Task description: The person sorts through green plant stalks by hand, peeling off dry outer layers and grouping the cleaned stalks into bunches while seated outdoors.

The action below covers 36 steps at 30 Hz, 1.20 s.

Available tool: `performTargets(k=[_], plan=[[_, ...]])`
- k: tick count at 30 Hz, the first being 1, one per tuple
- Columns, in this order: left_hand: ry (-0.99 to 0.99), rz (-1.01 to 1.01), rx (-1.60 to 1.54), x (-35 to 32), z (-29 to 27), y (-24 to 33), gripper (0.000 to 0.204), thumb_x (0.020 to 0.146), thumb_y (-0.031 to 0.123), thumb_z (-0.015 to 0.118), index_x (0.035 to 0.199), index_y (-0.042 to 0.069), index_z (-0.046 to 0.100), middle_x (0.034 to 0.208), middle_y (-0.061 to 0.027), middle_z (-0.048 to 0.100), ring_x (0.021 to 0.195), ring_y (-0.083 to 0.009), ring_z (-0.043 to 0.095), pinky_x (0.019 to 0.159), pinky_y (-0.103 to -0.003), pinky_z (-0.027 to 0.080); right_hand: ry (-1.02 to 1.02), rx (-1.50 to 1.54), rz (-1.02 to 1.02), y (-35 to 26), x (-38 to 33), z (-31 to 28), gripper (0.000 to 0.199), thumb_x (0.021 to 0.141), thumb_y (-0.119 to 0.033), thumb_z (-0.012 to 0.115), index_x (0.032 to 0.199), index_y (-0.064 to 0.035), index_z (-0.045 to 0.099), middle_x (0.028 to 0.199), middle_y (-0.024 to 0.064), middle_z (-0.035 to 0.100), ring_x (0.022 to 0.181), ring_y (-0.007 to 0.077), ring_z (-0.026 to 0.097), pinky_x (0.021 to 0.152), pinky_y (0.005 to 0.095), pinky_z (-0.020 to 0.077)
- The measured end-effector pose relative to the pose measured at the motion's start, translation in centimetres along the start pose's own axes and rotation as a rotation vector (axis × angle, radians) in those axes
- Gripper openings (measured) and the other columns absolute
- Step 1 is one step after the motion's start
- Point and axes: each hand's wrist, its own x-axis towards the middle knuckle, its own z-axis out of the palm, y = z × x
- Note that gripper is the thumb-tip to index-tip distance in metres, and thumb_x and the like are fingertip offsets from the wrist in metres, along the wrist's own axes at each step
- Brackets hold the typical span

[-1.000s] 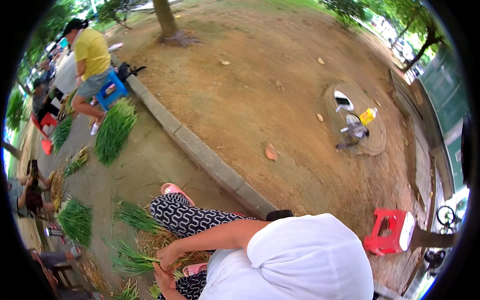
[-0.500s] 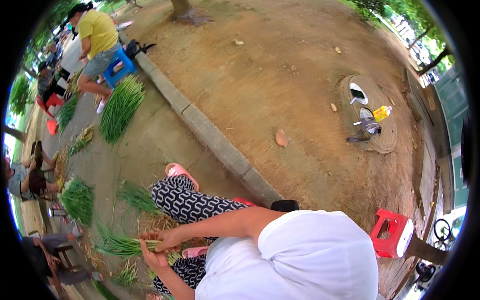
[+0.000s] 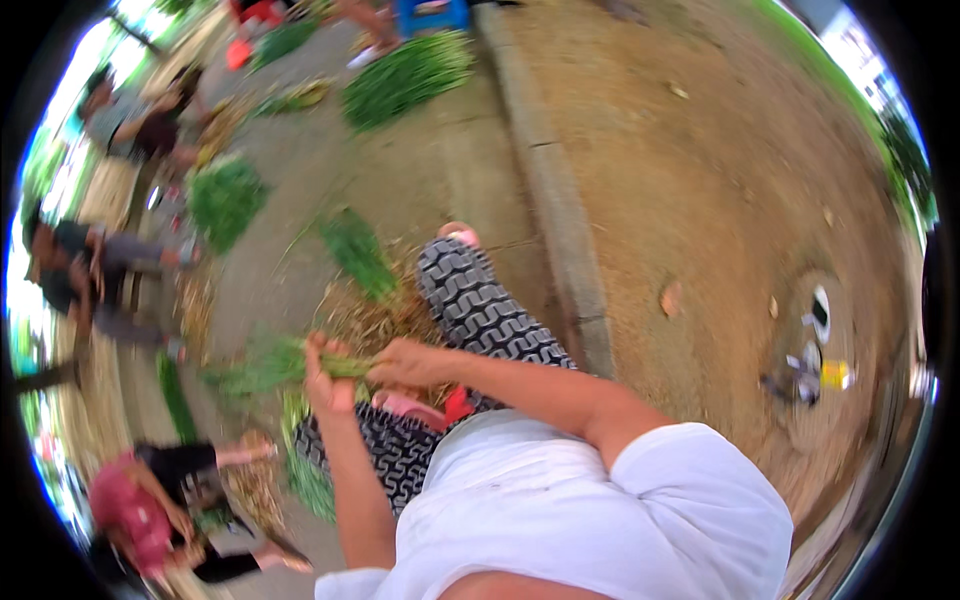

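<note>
A bunch of thin green onions (image 3: 346, 367) lies across my two hands, its blurred green tops pointing left. My left hand (image 3: 327, 378) is wrapped around the bunch at its paler part. At the pale stem ends, my right hand (image 3: 408, 362) is closed on it, fingers bent together. Below the hands are my patterned trousers and a pink slipper (image 3: 408, 408). Just beyond my hands, dry straw-like trimmings (image 3: 375, 325) cover the paving, with a small heap of green onions (image 3: 358, 252) on their far side. More greens (image 3: 310, 475) lie beside my left leg.
A stone kerb (image 3: 560, 200) divides the paving from bare soil. Larger onion heaps lie at the far left (image 3: 225, 202) and far middle (image 3: 410, 78). Several people sit along the left side. A yellow-labelled bottle (image 3: 836, 375) and a phone (image 3: 821, 312) rest on a round cover at right.
The view has swung left, so the scene sits further right and another seated person shows at lower left. My hands still hold the bunch, the right now further along toward the stem ends.
</note>
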Motion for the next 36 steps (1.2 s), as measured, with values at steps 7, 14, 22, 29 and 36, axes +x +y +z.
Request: performTargets(k=[7,14,22,29,36], plan=[[-0.038,0.063,-0.202,0.0,-1.0,0.9,0.017,0.087,0.019,0.056,0.098,0.007,0.051,0.084,-0.0025,0.054,0.075,-0.0157,0.051,0.074,-0.032,0.044,0.038,-0.069,0.179,-0.3,0.9,1.0,0.034,0.088,-0.028,0.053,0.066,-0.0015,0.054,0.055,0.0019,0.051,0.045,0.0091,0.050,0.040,0.0224,0.0421],[0.068,0.117,-0.172,-0.5,-0.9,2.0,0.016,0.090,0.017,0.051,0.100,0.005,0.049,0.084,-0.0029,0.053,0.074,-0.0164,0.052,0.073,-0.032,0.046,0.058,-0.182,0.135,-0.2,1.9,1.6,0.037,0.090,-0.026,0.050,0.062,-0.0017,0.051,0.051,0.0006,0.046,0.041,0.0083,0.045,0.036,0.0237,0.0364],[0.186,0.251,-0.119,-0.1,-5.5,4.8,0.015,0.089,0.016,0.053,0.097,0.004,0.052,0.087,-0.0059,0.056,0.076,-0.0185,0.054,0.071,-0.035,0.046,0.423,-0.063,-0.092,-2.7,1.8,-2.4,0.025,0.087,-0.023,0.055,0.074,-0.0018,0.056,0.059,0.0026,0.050,0.044,0.0104,0.048,0.039,0.0240,0.0406],[0.046,0.160,-0.022,-1.1,-4.0,2.9,0.017,0.085,0.014,0.058,0.098,0.004,0.054,0.084,-0.0076,0.057,0.072,-0.0209,0.056,0.064,-0.036,0.049,0.552,-0.711,-0.308,-2.8,4.8,-7.7,0.051,0.082,-0.026,0.061,0.123,0.0004,0.045,0.100,0.0134,0.057,0.082,0.0222,0.057,0.071,0.0300,0.0470],[-0.233,-0.120,0.278,-5.0,0.2,-2.0,0.028,0.083,0.019,0.061,0.103,0.001,0.053,0.087,-0.0080,0.059,0.076,-0.0183,0.059,0.065,-0.032,0.051,-0.074,-0.233,0.244,-2.1,5.4,-2.3,0.044,0.083,-0.036,0.059,0.102,0.0040,0.052,0.078,0.0131,0.061,0.068,0.0214,0.061,0.061,0.0318,0.0502]])
